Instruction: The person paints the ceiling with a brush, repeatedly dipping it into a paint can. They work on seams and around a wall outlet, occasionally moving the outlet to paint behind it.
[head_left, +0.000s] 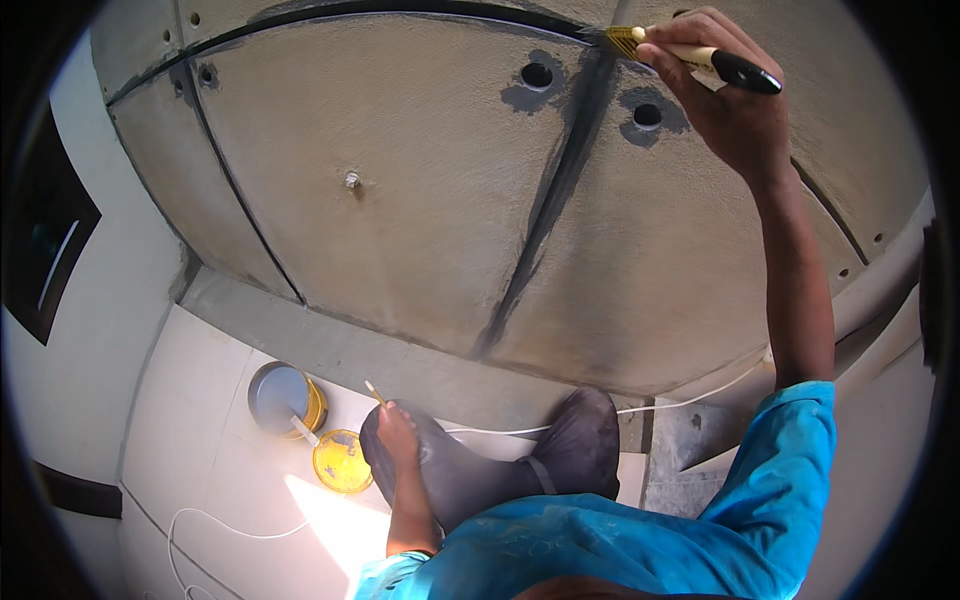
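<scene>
My right hand (738, 118) is closed around a paintbrush (690, 56) with a pale handle and black end. Its bristles touch the wall panel (400, 150) near the top, where a dark curved groove (400, 8) meets a dark grey painted joint (560, 190). Low on the left, my left hand (398, 432) rests by my knee, closed on a thin light stick (375, 392); whether it is a small brush cannot be made out. Dark grey paint rings two round holes in the wall, a left hole (536, 76) and a right hole (647, 117).
On the tiled floor at left stand a yellow bucket (318, 408) of grey liquid and a round yellow lid (343, 462) with grey smears. A light stick (304, 430) leans at the bucket. A white cable (240, 535) loops nearby. A small fitting (352, 180) protrudes from the wall.
</scene>
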